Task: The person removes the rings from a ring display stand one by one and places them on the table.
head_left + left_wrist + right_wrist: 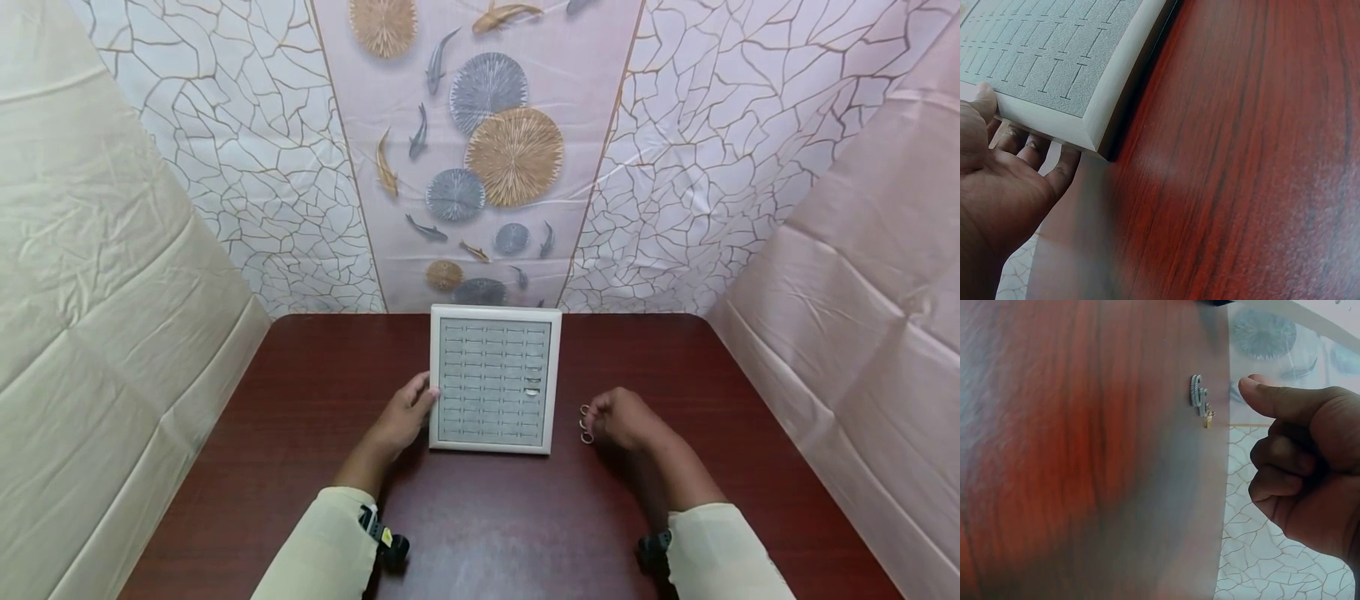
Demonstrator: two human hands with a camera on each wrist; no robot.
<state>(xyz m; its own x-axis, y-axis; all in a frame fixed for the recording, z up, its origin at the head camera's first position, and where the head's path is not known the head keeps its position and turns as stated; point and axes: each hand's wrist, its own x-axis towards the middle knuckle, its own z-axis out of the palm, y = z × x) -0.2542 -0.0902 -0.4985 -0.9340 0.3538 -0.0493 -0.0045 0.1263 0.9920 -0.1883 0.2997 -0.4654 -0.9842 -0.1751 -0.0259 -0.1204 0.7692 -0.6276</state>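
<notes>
A white-framed ring display tray (491,379) with a grey slotted pad stands tilted up on the table. My left hand (408,411) holds its left edge, thumb on the front of the frame and fingers beneath it, as the left wrist view (1013,169) also shows. A silvery ring (532,392) sits in a slot of the right column, with others just above it. My right hand (622,419) hovers beside a few loose rings (587,437), its fingers curled and thumb extended along the index finger (1300,469). No ring shows in its grasp. Silver rings (1197,392) and a gold ring (1209,417) lie on the table.
The dark red wooden table (480,517) reaches back to a patterned cloth wall (675,208). Pale quilted drapes hang along its left (112,292) and right (862,317) sides. Each wrist wears a strapped black camera (393,552).
</notes>
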